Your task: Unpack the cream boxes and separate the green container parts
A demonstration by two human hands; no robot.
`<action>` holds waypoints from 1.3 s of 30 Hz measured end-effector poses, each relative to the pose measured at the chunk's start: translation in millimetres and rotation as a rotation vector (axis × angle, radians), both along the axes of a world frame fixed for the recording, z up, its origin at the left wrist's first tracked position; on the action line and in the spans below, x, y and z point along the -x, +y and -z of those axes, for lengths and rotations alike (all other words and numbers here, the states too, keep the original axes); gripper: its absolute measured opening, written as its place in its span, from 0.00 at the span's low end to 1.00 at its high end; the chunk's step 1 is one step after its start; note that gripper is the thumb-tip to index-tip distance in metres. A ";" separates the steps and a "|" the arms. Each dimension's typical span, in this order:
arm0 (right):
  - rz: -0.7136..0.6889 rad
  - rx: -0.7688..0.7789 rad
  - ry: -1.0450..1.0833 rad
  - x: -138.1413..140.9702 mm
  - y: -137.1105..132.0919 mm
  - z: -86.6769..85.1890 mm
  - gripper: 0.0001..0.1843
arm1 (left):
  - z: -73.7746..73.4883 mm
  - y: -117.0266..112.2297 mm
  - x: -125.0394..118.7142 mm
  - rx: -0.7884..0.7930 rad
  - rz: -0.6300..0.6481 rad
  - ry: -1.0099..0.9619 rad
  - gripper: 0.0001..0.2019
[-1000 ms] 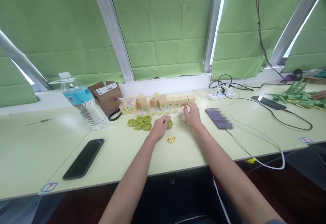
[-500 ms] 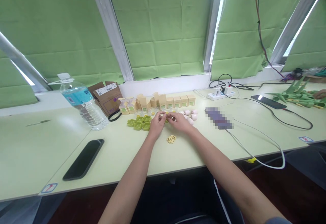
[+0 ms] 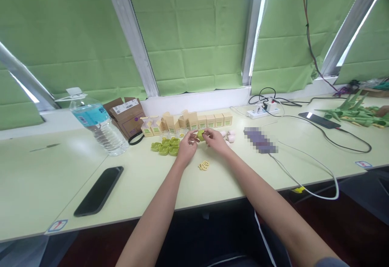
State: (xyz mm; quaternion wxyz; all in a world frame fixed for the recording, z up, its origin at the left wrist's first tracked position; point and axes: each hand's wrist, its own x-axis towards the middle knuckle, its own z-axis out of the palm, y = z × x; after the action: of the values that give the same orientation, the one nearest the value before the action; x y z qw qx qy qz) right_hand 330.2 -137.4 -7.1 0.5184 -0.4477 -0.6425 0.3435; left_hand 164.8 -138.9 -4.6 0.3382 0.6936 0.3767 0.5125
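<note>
— Left hand (image 3: 186,148) and right hand (image 3: 215,141): how are they entered?
— Both are closed on one small green piece (image 3: 200,134), which is pinched between the fingertips of the two hands, just in front of the row of tan boxes (image 3: 209,120).
— What is listed around it?
— Green trays (image 3: 165,147) are recorded just to the left, yellow rings (image 3: 204,165) near the wrists, and pink pieces (image 3: 230,137) to the right.

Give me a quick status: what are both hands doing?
Left hand and right hand both pinching one small round green plastic cap. Small yellow rings lie nearer on the pale green table, untouched. Nothing in the way.
</note>
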 end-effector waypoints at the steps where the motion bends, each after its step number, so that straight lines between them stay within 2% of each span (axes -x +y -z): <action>1: 0.002 0.032 0.044 -0.2 0.8 -0.6 0.15 | -1.0 -1.1 -0.6 -0.033 -0.004 0.023 0.24; 5: -0.005 0.094 0.111 -0.2 1.3 -2.6 0.15 | -4.2 -3.7 -0.6 -0.117 -0.075 0.087 0.20; 11: -0.050 0.120 0.072 1.9 -3.6 -4.4 0.13 | -5.9 -2.8 4.7 -0.115 -0.173 0.151 0.11; 16: -0.034 0.130 0.073 2.9 -4.8 -5.4 0.13 | -4.5 -1.0 5.7 -0.121 -0.199 0.213 0.09; 19: -0.030 0.115 0.081 3.6 -3.2 -3.1 0.13 | -2.4 1.2 6.1 -0.108 -0.238 0.235 0.05; 24: -0.019 0.072 0.059 4.1 2.3 6.0 0.13 | 0.1 4.4 7.4 -0.096 -0.300 0.275 0.05; 30: 0.013 0.010 0.013 2.8 7.5 12.2 0.13 | 0.2 5.2 8.3 -0.073 -0.275 0.279 0.06; 39: -0.031 0.135 0.126 2.7 -2.6 -3.2 0.17 | 6.1 8.6 8.4 -0.153 -0.231 0.240 0.08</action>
State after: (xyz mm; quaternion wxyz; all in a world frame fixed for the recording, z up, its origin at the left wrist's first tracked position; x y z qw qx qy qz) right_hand 327.5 -140.0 -3.9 0.5213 -0.4492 -0.5907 0.4214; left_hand 156.4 -130.3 -10.7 0.1758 0.7256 0.4513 0.4887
